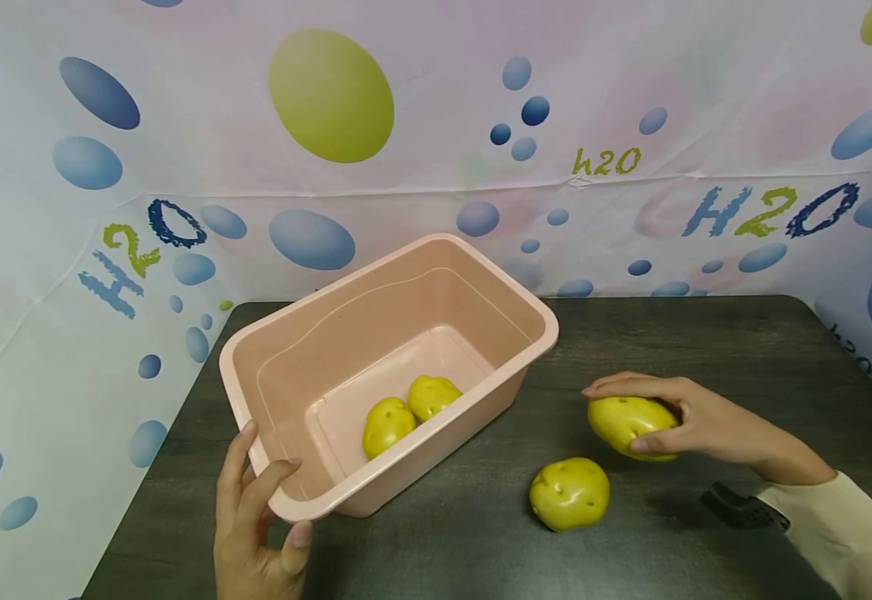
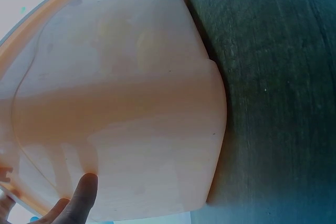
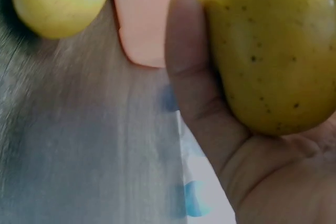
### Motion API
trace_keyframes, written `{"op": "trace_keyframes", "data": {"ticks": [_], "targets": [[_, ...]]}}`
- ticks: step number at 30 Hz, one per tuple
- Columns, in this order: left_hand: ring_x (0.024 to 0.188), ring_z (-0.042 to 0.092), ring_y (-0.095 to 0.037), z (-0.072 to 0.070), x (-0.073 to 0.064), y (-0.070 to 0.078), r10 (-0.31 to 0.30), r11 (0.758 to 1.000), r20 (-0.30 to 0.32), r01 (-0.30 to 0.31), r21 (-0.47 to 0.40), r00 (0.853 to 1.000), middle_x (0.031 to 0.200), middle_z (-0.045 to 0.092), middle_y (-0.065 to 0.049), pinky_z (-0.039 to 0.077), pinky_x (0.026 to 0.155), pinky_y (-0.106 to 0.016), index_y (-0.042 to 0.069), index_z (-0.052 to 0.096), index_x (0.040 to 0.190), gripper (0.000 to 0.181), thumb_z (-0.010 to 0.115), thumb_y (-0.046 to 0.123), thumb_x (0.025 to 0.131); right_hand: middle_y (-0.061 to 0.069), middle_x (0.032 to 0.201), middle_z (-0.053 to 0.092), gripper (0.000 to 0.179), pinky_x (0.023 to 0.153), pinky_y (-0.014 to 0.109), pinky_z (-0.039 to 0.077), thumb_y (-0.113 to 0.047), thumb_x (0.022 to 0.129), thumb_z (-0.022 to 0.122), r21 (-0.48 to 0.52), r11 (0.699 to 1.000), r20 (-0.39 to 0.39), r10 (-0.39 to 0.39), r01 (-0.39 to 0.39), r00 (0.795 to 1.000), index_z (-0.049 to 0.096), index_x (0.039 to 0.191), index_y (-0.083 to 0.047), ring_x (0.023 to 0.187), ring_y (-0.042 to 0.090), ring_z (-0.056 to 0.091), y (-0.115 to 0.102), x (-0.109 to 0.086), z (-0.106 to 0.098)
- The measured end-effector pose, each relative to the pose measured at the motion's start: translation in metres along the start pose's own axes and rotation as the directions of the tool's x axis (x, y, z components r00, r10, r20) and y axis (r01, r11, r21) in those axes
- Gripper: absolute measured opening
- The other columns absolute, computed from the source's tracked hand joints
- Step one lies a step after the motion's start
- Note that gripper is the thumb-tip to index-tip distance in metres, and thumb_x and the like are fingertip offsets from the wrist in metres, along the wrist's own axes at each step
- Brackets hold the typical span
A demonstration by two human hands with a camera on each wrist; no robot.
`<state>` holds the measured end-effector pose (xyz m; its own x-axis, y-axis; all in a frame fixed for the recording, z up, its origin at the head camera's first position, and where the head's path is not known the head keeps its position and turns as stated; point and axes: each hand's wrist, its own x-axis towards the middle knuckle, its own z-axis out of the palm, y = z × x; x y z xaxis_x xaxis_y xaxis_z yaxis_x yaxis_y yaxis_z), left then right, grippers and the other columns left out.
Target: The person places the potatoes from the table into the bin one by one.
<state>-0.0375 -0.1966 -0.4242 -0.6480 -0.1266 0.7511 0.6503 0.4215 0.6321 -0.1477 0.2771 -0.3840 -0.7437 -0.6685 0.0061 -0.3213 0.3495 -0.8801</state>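
Observation:
Near the table's left front, my left hand [image 1: 259,517] grips the near left corner of a pale pink plastic tub [image 1: 436,437], fingers over the rim and thumb outside. The left wrist view shows the wall of the tub [image 2: 131,129] with a fingertip [image 2: 84,198] against it. Two yellow potatoes, one left [image 1: 388,427] and one right [image 1: 433,397], lie on the tub's floor. To the right, my right hand [image 1: 706,421] holds another yellow potato [image 1: 623,421] between thumb and fingers; whether it touches the table is unclear. A further potato [image 1: 569,494] lies just left of it.
The dark wood-grain table [image 1: 706,342] carries everything. Behind and beside it hangs a white curtain [image 1: 436,108] with blue and green dots. A black strap-like device [image 1: 744,508] sits at the right wrist, by a cream sleeve [image 1: 841,525].

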Motion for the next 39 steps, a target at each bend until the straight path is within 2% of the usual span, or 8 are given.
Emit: {"op": "trace_keyframes", "data": {"ticks": [7,15,22,31,36,39], "targets": [[0.127,0.058,-0.016,0.000,0.000,-0.002,0.016,1.000,-0.001,-0.016,-0.010,1.000,0.164,0.036,-0.025,0.055,0.090,-0.012,-0.013,0.064,0.119,0.044,0.069,0.027,0.101,-0.010,0.159,0.049,0.062,0.080,0.033,0.058,-0.001,0.093,0.064,0.052,0.999,0.069,-0.016,0.013,0.997,0.055,0.152,-0.017,0.139,-0.002,0.046,-0.007,0.000,-0.004],[0.128,0.058,-0.016,0.000,-0.001,-0.002,0.015,1.000,0.001,-0.015,-0.013,1.000,0.164,0.035,-0.025,0.055,0.090,-0.012,-0.014,0.064,0.119,0.044,0.069,0.026,0.101,-0.004,0.160,0.048,0.063,0.078,0.034,0.060,0.001,0.094,0.063,0.081,0.997,0.106,-0.017,0.008,0.994,0.052,0.154,-0.016,0.137,0.002,0.047,-0.012,0.000,-0.008],[0.129,0.058,-0.016,0.000,-0.001,-0.003,0.021,1.000,0.001,-0.021,-0.020,1.000,0.164,0.035,-0.025,0.055,0.091,-0.012,-0.014,0.063,0.119,0.044,0.069,0.025,0.101,0.002,0.158,0.052,0.061,0.081,0.036,0.062,0.001,0.094,0.063,0.148,0.989,0.144,-0.005,-0.016,0.990,0.053,0.152,-0.012,0.134,0.011,0.053,-0.018,0.003,-0.014],[0.130,0.058,-0.016,0.000,0.000,-0.002,0.028,1.000,-0.002,-0.028,-0.015,1.000,0.164,0.035,-0.025,0.055,0.092,-0.013,-0.014,0.063,0.119,0.044,0.068,0.026,0.101,0.006,0.157,0.054,0.060,0.089,0.036,0.062,-0.002,0.094,0.062,0.154,0.988,0.162,0.001,-0.027,0.987,0.053,0.153,-0.011,0.144,0.000,0.043,-0.030,0.009,-0.025],[0.130,0.058,-0.016,0.000,0.000,-0.003,0.033,0.999,-0.001,-0.033,-0.018,0.999,0.164,0.035,-0.025,0.055,0.092,-0.013,-0.015,0.063,0.119,0.044,0.068,0.025,0.101,0.009,0.159,0.052,0.060,0.092,0.038,0.061,-0.004,0.095,0.061,0.179,0.983,0.192,0.014,-0.049,0.981,0.051,0.154,-0.009,0.145,-0.002,0.042,-0.038,0.012,-0.029],[0.130,0.058,-0.016,0.000,0.000,-0.003,0.033,0.999,-0.003,-0.033,-0.020,0.999,0.164,0.035,-0.025,0.055,0.091,-0.013,-0.015,0.063,0.118,0.044,0.069,0.025,0.101,0.010,0.159,0.051,0.061,0.091,0.039,0.061,-0.005,0.096,0.061,0.191,0.979,0.206,0.026,-0.067,0.978,0.049,0.155,-0.008,0.145,0.002,0.044,-0.043,0.015,-0.032]]}}
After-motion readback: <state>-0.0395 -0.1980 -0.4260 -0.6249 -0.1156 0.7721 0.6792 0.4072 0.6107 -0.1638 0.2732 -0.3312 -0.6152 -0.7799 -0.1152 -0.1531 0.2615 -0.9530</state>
